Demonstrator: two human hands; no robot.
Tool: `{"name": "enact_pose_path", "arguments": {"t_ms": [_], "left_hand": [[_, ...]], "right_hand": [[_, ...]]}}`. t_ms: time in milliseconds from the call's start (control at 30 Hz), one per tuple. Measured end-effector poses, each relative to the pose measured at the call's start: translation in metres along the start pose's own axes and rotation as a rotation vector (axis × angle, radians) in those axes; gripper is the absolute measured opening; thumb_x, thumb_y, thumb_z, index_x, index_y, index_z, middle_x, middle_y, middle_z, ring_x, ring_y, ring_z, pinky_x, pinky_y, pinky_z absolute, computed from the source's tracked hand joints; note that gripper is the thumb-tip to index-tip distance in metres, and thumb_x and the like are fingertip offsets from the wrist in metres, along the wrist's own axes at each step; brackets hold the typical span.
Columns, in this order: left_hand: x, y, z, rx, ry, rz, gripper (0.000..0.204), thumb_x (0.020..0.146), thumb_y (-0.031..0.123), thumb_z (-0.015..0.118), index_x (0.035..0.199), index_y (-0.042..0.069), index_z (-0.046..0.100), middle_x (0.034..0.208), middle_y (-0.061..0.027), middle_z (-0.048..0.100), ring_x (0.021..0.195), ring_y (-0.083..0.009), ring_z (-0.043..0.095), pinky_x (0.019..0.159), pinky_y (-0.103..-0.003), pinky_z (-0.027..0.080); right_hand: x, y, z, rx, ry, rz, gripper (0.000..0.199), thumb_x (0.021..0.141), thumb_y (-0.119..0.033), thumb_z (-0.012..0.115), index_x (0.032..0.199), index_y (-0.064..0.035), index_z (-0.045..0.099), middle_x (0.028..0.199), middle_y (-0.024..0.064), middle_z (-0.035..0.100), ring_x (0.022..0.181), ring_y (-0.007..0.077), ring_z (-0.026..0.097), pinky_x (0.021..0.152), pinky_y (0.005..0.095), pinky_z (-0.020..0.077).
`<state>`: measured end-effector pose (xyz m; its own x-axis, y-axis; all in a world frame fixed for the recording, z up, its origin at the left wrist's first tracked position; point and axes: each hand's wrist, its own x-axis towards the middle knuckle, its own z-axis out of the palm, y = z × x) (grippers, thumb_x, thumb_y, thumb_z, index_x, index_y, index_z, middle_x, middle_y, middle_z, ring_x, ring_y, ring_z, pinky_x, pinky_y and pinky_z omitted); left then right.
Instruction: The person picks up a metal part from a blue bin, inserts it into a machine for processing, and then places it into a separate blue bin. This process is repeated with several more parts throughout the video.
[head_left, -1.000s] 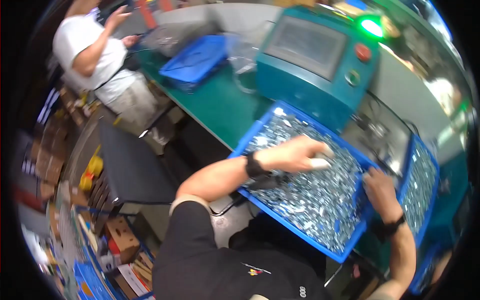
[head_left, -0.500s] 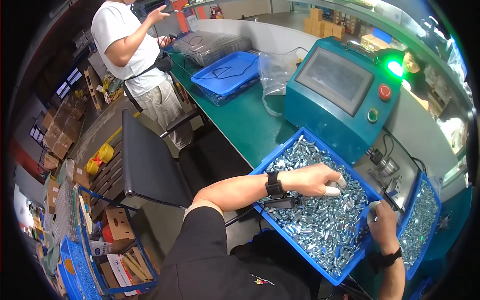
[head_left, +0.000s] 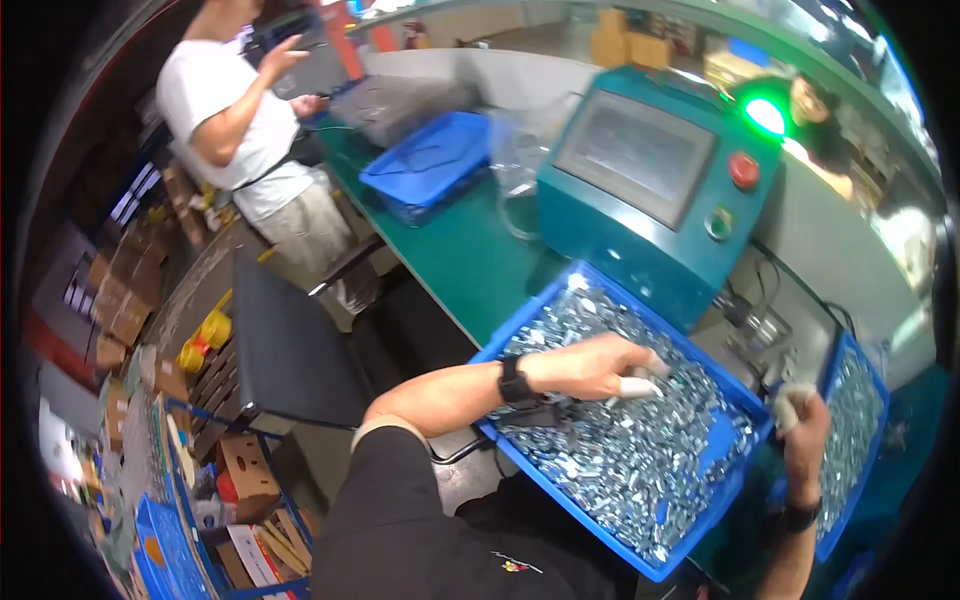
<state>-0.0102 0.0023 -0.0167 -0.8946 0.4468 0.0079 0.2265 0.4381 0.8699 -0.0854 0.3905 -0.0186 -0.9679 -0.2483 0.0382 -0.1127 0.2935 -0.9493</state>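
Entry: my left hand point(head_left: 590, 368) stays on the parts point(head_left: 640, 450) mid-tray point(head_left: 500, 345), fingers pinching, grasp unclear. My right hand point(head_left: 805, 420) has risen past the right rim, clenched.

the green bench point(head_left: 455, 262) carries a blue tray of small metal parts point(head_left: 640, 470) under the left hand point(head_left: 590, 365), a teal machine point(head_left: 650, 190) behind it, and a second blue tray point(head_left: 850, 440) beside the right hand point(head_left: 805, 440).
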Motion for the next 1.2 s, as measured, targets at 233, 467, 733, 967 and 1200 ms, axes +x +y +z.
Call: {"name": "enact_pose_path", "arguments": {"t_ms": [233,467,733,967,1200], "left_hand": [[-0.009,-0.009,-0.01,-0.172,0.028,-0.12,0.039,0.104,0.021,0.068,0.138,0.001,0.066,0.108,-0.0086,0.078,0.088,-0.0123,0.07,0.082,-0.029,0.057],[0.004,0.012,-0.004,-0.13,-0.032,-0.227,0.039,0.102,0.011,0.066,0.138,-0.002,0.064,0.114,-0.01,0.078,0.098,-0.0163,0.074,0.089,-0.031,0.059],[-0.003,0.013,-0.007,-0.136,-0.051,-0.258,0.043,0.103,0.016,0.067,0.141,-0.003,0.062,0.115,-0.0117,0.078,0.103,-0.0161,0.074,0.093,-0.031,0.057],[-0.005,0.013,-0.008,-0.114,-0.046,-0.251,0.043,0.104,0.017,0.068,0.142,-0.003,0.061,0.116,-0.0116,0.078,0.105,-0.0161,0.073,0.094,-0.031,0.057],[0.004,0.012,-0.007,-0.091,-0.054,-0.233,0.043,0.103,0.015,0.067,0.141,-0.002,0.062,0.116,-0.0112,0.078,0.103,-0.0157,0.073,0.093,-0.031,0.058]], "right_hand": [[0.064,-0.005,-0.005,0.01,0.14,-0.179,0.021,0.097,-0.015,0.077,0.116,-0.0062,0.074,0.095,-0.0008,0.073,0.082,0.0069,0.065,0.069,0.0248,0.0498],[0.063,0.019,-0.015,-0.002,0.156,-0.139,0.019,0.096,-0.013,0.078,0.113,-0.0041,0.075,0.092,-0.0008,0.074,0.081,0.0053,0.065,0.071,0.0231,0.0525],[0.059,0.016,-0.004,-0.027,0.114,-0.183,0.019,0.097,-0.013,0.078,0.114,-0.0032,0.075,0.092,-0.001,0.074,0.079,0.0043,0.064,0.07,0.023,0.0537],[0.056,0.006,-0.003,-0.078,0.09,-0.168,0.019,0.098,-0.013,0.076,0.115,-0.0032,0.075,0.092,-0.0001,0.074,0.079,0.0056,0.065,0.068,0.0238,0.0536],[0.052,0.006,-0.001,-0.508,0.154,-0.422,0.024,0.097,-0.014,0.077,0.117,-0.0016,0.074,0.093,0.0055,0.075,0.079,0.0088,0.067,0.064,0.0256,0.0523]]}}
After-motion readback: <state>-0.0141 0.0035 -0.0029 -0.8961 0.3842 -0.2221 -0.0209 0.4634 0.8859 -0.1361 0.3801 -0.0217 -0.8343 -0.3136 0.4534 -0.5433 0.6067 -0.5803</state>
